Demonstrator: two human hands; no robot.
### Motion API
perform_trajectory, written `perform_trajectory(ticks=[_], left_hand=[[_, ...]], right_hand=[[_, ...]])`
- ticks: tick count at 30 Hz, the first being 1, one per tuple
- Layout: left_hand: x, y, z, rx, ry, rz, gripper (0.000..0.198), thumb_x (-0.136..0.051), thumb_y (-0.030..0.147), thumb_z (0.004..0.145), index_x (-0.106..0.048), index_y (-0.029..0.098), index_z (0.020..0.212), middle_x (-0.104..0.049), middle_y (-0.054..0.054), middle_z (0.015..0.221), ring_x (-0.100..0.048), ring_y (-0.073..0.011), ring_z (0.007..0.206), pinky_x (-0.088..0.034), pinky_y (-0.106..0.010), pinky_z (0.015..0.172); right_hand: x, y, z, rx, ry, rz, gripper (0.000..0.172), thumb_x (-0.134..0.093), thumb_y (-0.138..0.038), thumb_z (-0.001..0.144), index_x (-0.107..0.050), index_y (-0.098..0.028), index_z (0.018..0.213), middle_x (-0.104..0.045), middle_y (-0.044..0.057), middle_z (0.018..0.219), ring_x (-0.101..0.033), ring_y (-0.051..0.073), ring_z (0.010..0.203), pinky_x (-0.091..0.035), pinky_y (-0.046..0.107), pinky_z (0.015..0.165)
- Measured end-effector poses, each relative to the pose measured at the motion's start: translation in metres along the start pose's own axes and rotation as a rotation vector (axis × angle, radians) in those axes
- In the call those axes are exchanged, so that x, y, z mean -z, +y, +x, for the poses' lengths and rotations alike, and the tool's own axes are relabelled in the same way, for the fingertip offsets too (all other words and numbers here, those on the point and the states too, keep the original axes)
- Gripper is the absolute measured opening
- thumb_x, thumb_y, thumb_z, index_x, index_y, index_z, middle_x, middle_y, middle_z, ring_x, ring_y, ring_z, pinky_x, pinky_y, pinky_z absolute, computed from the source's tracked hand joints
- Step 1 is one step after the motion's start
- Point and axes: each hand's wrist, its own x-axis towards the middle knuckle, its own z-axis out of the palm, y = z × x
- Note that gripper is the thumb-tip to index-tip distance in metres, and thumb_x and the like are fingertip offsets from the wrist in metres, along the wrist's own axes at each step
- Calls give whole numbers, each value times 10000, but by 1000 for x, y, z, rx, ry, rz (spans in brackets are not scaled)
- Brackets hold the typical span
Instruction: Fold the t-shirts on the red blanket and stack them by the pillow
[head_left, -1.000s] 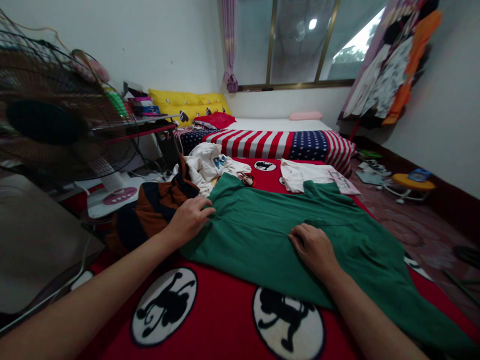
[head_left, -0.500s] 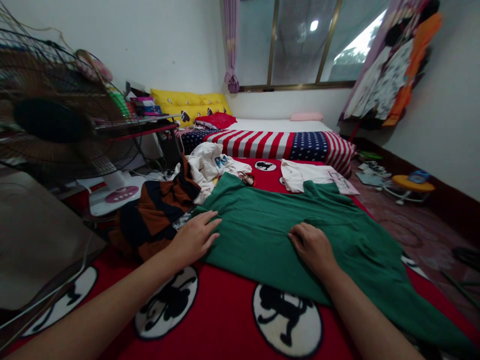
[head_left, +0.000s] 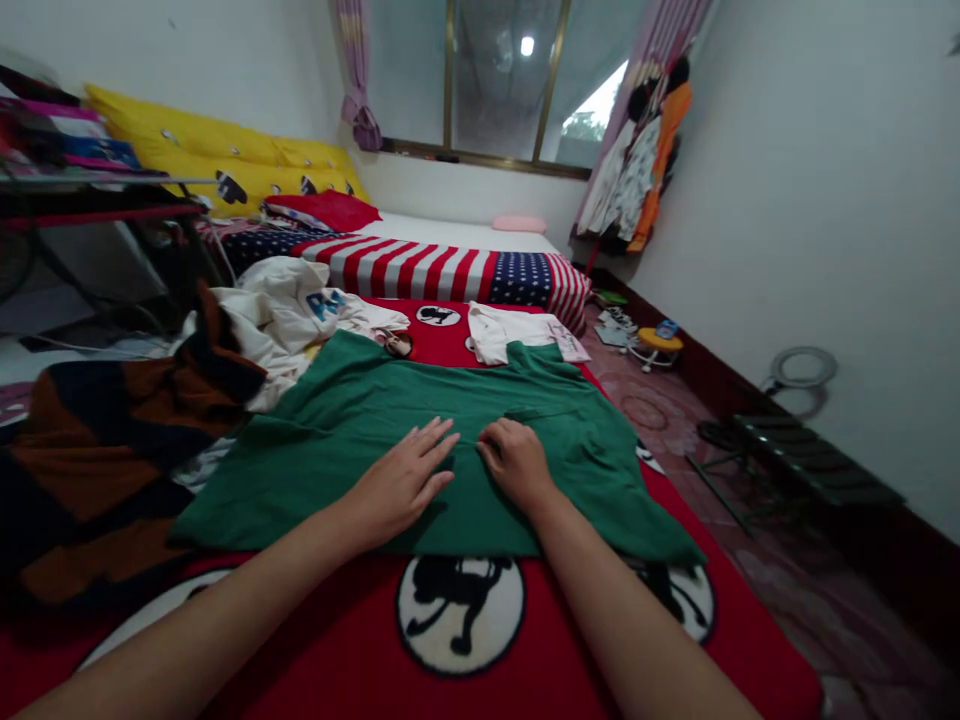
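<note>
A green shirt [head_left: 322, 470] lies spread across the red blanket, with light wrinkles and a pocket-like seam on its right part. My left hand [head_left: 409, 475] is flat and open over the middle of the shirt, fingers extended, holding nothing. Just to the right, my right hand [head_left: 517, 465] rests on the same cloth. Its fingers are curled and pinched against the fabric; the fingertips are partly hidden.
Left of the shirt lie a brown-and-black garment [head_left: 135, 420] and a crumpled white garment [head_left: 277, 305]. A folded white shirt [head_left: 510, 330] sits beyond it. The red blanket [head_left: 322, 640] has round cartoon patches. Farther back is a bed with a striped cover [head_left: 420, 265]; right, a dark folding stool [head_left: 817, 460].
The view has turned right. My left hand has moved rightward over the shirt, closer to my right hand. The shirt's near right part now lies flatter and straighter on the blanket.
</note>
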Motion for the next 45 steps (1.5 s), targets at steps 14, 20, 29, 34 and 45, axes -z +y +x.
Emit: perform_trajectory(ticks=[14,20,29,34,45], left_hand=[[-34,6,-1,-75,17,129,591,-380,544,941,-330,297,1475,-262,-74,1560,-247,-291,1432,-238,-511,1137],[-31,11,-1,-74,50,104,563,-415,504,940,-373,287,1458,-200,-89,1578,-203,-304,1445,-225,-519,1139],[-11,23,-1,-354,-138,-13,478,-407,465,961,-369,405,1433,-230,-14,1574,-202,-260,1449,-183,-502,1158],[-13,20,-1,-359,-169,-13,474,-390,482,964,-346,435,1433,-224,-4,1573,-216,-261,1445,-175,-507,1155],[-12,20,0,-352,-201,-47,510,-449,476,945,-336,433,1440,-182,4,1586,-187,-279,1451,-134,-506,1162]], right_hand=[[63,23,-21,-212,139,469,189,-604,-288,819,-660,-202,978,-659,56,1008,-637,162,847,-500,305,766],[138,81,-105,-504,137,153,343,-649,-461,763,-685,-181,957,-709,85,942,-656,212,830,-510,356,773],[144,90,-166,-682,77,258,353,-638,-541,744,-641,-188,734,-648,29,686,-600,181,649,-468,277,588],[140,97,-162,-748,149,393,386,-624,-577,711,-593,-192,712,-647,28,677,-609,186,640,-463,278,589],[143,59,-121,-478,-28,-201,481,-553,-412,802,-570,-178,1222,-616,116,1250,-600,252,1106,-458,382,929]])
